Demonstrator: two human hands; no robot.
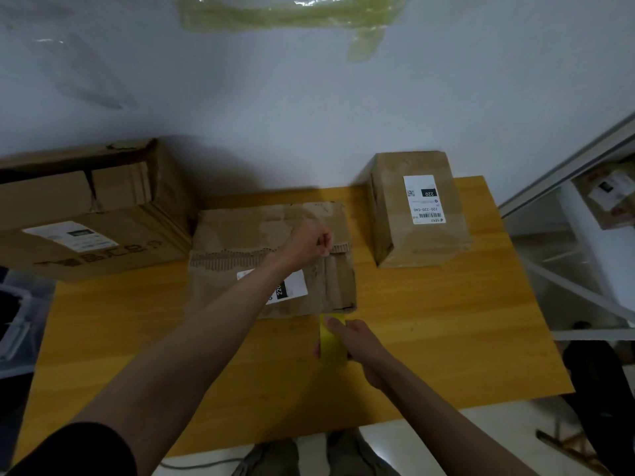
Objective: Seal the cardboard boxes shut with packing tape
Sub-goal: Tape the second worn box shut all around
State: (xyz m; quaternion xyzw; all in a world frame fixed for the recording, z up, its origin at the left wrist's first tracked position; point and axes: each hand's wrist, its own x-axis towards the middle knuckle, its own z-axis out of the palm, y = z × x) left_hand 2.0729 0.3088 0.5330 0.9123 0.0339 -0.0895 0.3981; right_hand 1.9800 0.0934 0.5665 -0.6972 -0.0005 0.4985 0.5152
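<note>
Centrally on the yellow bench [429,338] lies the flat cardboard box [271,259]; left hand [309,247], fingers curled, pinches at its top seam, while right hand [357,345] grips the yellow tape roll [331,338] just before its near edge.

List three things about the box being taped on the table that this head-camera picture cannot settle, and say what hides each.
- Middle box label: partly covered by the left forearm.
- Tape on its top: where the left hand presses is hidden by that hand.
- Yellow tape roll: largely wrapped by the right hand, so how much tape is left is unseen.
</note>
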